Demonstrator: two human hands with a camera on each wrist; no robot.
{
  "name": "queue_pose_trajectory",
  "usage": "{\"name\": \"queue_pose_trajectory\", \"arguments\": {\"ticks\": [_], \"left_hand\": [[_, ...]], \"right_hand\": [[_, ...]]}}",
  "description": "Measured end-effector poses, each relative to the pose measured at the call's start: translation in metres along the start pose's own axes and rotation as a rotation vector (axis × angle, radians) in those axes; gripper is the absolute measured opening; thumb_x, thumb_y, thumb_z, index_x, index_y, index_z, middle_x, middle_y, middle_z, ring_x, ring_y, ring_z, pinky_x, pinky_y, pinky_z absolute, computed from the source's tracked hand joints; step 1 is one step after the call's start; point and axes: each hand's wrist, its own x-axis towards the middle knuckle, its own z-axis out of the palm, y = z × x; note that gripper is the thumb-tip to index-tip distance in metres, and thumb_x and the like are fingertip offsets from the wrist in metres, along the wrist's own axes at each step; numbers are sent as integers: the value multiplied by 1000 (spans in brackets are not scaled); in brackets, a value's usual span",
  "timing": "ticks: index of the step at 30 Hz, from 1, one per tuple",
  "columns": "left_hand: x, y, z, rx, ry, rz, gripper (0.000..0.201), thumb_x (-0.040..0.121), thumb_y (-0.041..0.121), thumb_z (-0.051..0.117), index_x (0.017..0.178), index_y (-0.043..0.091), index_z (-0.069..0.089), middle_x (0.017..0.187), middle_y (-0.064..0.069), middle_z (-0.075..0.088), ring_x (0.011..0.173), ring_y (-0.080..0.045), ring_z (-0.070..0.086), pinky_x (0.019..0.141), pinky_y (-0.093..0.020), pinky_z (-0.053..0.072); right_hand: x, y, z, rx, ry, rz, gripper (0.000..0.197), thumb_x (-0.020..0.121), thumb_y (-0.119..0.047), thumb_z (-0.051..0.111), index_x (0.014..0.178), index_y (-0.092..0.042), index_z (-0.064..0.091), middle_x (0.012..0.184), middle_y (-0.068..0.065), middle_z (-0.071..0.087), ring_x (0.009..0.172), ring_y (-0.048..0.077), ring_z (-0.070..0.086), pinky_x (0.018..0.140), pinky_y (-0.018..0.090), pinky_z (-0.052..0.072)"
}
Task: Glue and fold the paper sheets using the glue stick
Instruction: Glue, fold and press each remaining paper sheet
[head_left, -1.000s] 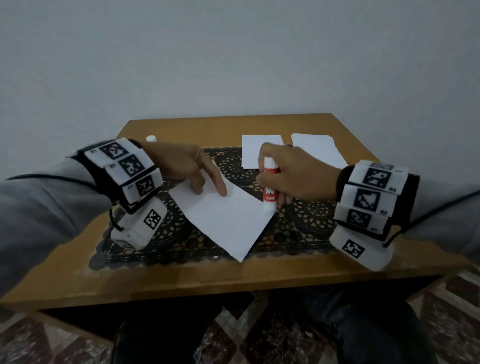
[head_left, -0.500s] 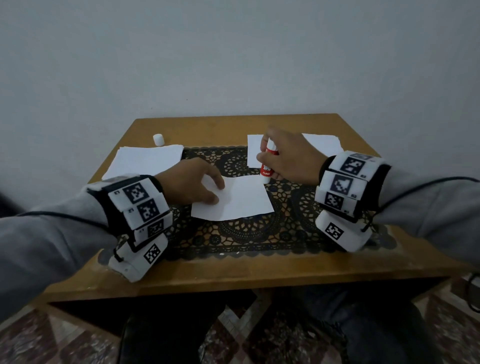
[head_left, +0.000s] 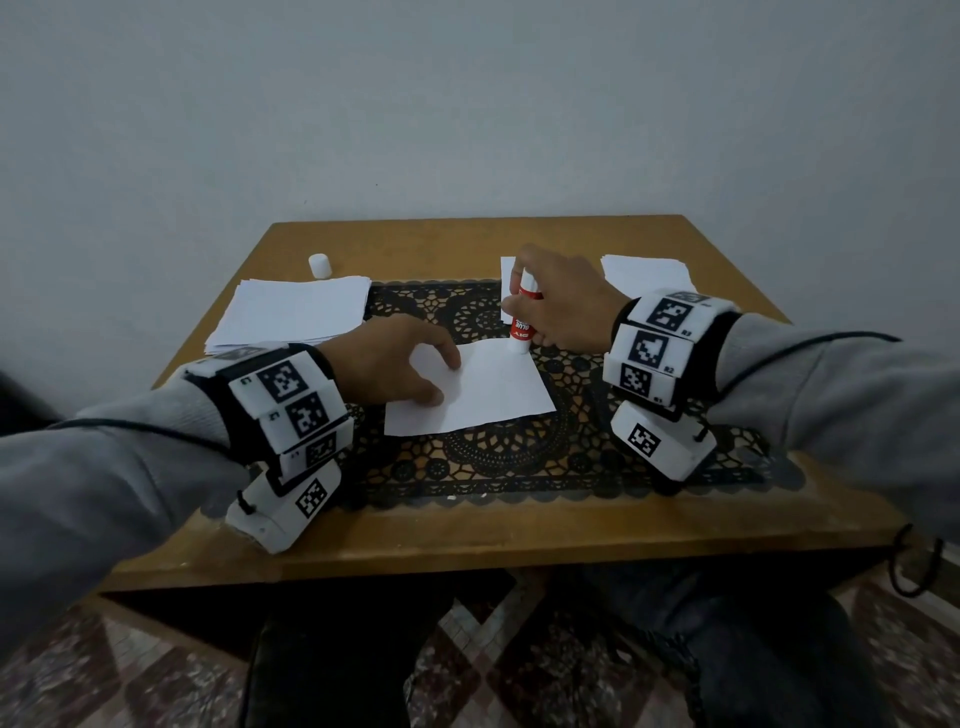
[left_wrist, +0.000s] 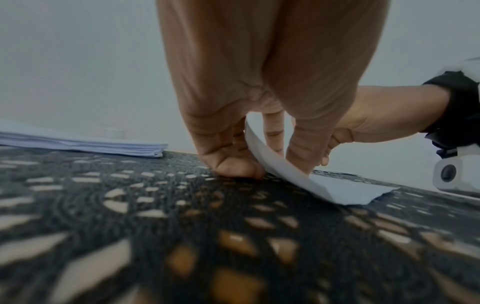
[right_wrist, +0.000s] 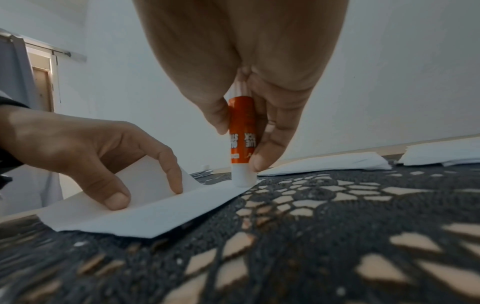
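A white paper sheet (head_left: 483, 395) lies on the black lace mat (head_left: 493, 467) in the middle of the table. My left hand (head_left: 400, 364) is on its left part: the thumb presses the lower layer down while the fingers hold a flap (right_wrist: 155, 176) raised. From the left wrist the paper (left_wrist: 324, 189) curves up between thumb and fingers. My right hand (head_left: 561, 306) grips a red and white glue stick (head_left: 521, 325) upright. Its white tip (right_wrist: 242, 176) touches the sheet's far right corner.
A stack of white sheets (head_left: 296, 312) lies at the left of the wooden table (head_left: 467, 535), with the white glue cap (head_left: 320, 265) behind it. More paper piles (head_left: 644, 273) lie at the far right, behind my right hand.
The sheet turned from a diagonal lie to nearly square on the mat. My right hand carried the glue stick to the sheet's far right corner. My left hand shifted to its left side.
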Motion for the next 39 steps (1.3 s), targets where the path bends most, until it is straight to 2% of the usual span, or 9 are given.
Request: {"name": "queue_pose_trajectory", "arguments": {"ticks": [4, 7, 11, 14, 22, 27, 32, 36, 39], "left_hand": [[1, -1, 0, 3, -20, -12, 35, 79, 27, 75, 112, 32, 63, 135, 7, 52, 123, -17, 45, 107, -38, 35], [1, 0, 0, 9, -22, -7, 38, 81, 25, 74, 116, 31, 62, 137, 7, 50, 125, -17, 44, 107, -36, 34], [2, 3, -3, 24, -97, 24, 56, 85, 21, 70, 135, 36, 49, 147, 11, 41, 133, -15, 38, 109, -28, 26], [5, 3, -5, 41, -134, 24, 57, 86, 20, 69, 136, 39, 48, 147, 6, 42, 129, -17, 42, 103, -26, 31], [9, 3, -6, 60, -131, 22, 56, 85, 19, 69, 134, 39, 50, 147, 6, 42, 124, -17, 45, 91, -21, 33], [9, 3, -5, 62, -130, 21, 56, 85, 20, 70, 134, 39, 50, 147, 5, 42, 125, -18, 44, 93, -22, 32], [8, 5, -6, 65, -128, 25, 55, 86, 18, 69, 135, 36, 51, 148, 7, 41, 130, -18, 40, 98, -24, 29], [8, 5, -6, 70, -134, 17, 56, 85, 20, 70, 134, 37, 51, 147, 7, 42, 131, -18, 40, 104, -27, 29], [8, 5, -6, 74, -128, 19, 56, 84, 20, 71, 134, 37, 51, 147, 7, 43, 130, -18, 40, 100, -26, 29]], "right_hand": [[1, -1, 1, -48, -4, -22, 14, 95, -23, 56, 102, -12, 49, 91, 6, 63, 69, 15, 57, 57, 24, 44], [-1, -1, 0, -76, -16, -39, 16, 96, -23, 55, 104, -11, 49, 94, 3, 60, 78, 19, 56, 61, 26, 41], [-2, -1, 0, -102, -19, -61, 14, 96, -23, 55, 103, -12, 48, 94, 3, 59, 83, 20, 54, 58, 22, 37], [-3, -2, 1, -112, -20, -68, 15, 97, -23, 53, 106, -12, 48, 94, 2, 56, 83, 19, 52, 56, 17, 35], [-9, -2, 0, -132, -38, -90, 17, 96, -24, 53, 106, -11, 48, 88, 2, 58, 71, 16, 54, 57, 21, 41], [-19, -2, -1, -111, -44, -93, 13, 95, -24, 54, 101, -15, 46, 84, 2, 60, 68, 13, 56, 57, 22, 43], [-31, -3, -2, -74, -78, -127, 12, 94, -20, 55, 101, -12, 49, 90, 6, 66, 78, 20, 63, 67, 30, 51], [-42, -3, -1, -37, -87, -139, 12, 92, -20, 57, 101, -13, 53, 81, 0, 64, 65, 3, 60, 54, 17, 43], [-51, -2, -3, -27, -114, -141, 12, 91, -22, 59, 99, -16, 52, 73, -10, 56, 54, -9, 54, 48, 10, 36]]}}
